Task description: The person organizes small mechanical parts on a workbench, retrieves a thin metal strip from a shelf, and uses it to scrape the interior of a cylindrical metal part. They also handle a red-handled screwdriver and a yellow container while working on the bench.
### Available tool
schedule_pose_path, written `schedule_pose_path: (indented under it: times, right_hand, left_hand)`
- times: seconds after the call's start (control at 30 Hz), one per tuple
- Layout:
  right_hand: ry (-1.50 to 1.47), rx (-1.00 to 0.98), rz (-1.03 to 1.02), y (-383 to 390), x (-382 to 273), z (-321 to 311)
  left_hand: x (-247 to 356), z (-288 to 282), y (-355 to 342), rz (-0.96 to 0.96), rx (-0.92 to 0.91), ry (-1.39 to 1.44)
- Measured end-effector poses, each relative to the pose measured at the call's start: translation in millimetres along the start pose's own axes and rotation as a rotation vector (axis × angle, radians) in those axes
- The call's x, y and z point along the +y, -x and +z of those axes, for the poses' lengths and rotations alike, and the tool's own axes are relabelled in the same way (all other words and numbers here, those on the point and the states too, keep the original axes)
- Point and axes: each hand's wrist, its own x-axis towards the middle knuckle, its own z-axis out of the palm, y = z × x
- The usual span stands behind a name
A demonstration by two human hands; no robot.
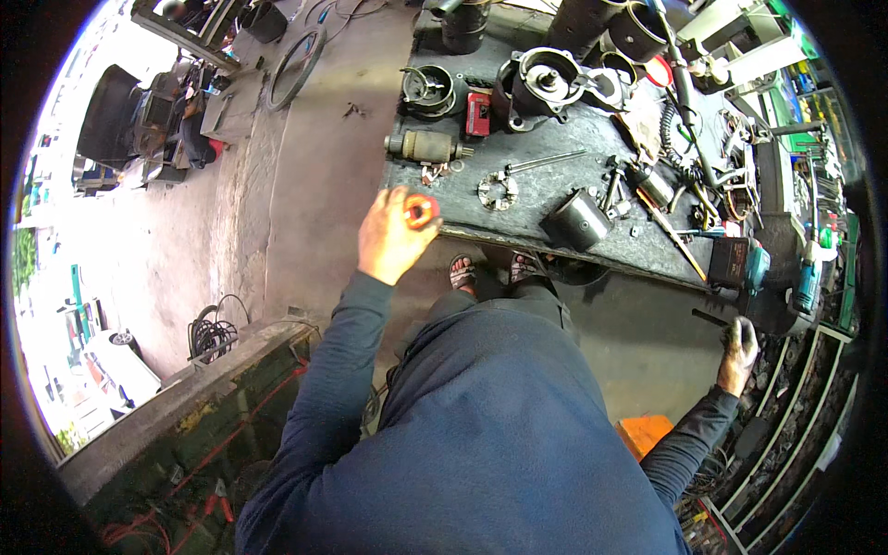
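Adjoining broad floor [319, 166]: cluttered workbench [546, 180]. Left hand [388, 244], beside its corner, grips orange ring [429, 213]; right hand [738, 353] grips dark bar [709, 317].

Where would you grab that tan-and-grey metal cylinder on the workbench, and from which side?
Probably around its thick middle, from above. The tan-and-grey metal cylinder lies on its side, a narrower end pointing right, and small parts lie just in front of it. The left hand is near but holds an orange-red ring-shaped object, so it would need freeing first.
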Motion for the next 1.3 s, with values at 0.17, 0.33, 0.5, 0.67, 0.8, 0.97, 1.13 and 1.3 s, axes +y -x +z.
schedule_pose_path:
  times: [0.17, 0.33, 0.5, 0.67, 0.8, 0.97, 1.13, 1.3]
  right_hand:
    - [-0.194, -0.371, -0.138, 25.1, -97.2, 86.0]
    - [-0.077, -0.602, -0.284, 23.8, -149.0, 165.9]
    - [-0.146, -0.831, -0.372, 35.6, -192.5, 241.1]
    - [-0.420, -1.122, -0.079, 25.4, -201.6, 282.9]
    - [-0.554, -1.288, 0.084, 11.2, -194.0, 298.3]
    - [-0.379, -1.321, 0.070, 27.8, -201.8, 315.0]
    - [-0.559, -1.152, 0.171, 7.4, -183.3, 351.3]
    - [0.282, -0.786, -1.084, -35.6, -200.8, 380.1]
  left_hand:
    - [21.3, 46.8, -42.8, 0.155, -0.071, -0.037]
    - [47.4, 46.8, -38.4, 0.037, 0.028, -0.305]
    - [99.7, 14.7, 14.2, -0.082, -0.566, 0.690]
    - [138.3, 44.3, 55.1, -0.285, -0.517, 1.228]
    - [129.1, 30.8, 70.9, -0.331, -0.382, 1.095]
    - [128.1, 24.5, 86.2, -0.424, -0.100, 0.824]
    - [113.7, 28.5, 102.9, -0.368, 0.155, 0.735]
    - [71.3, 11.5, 119.9, -0.404, 0.250, 0.683]
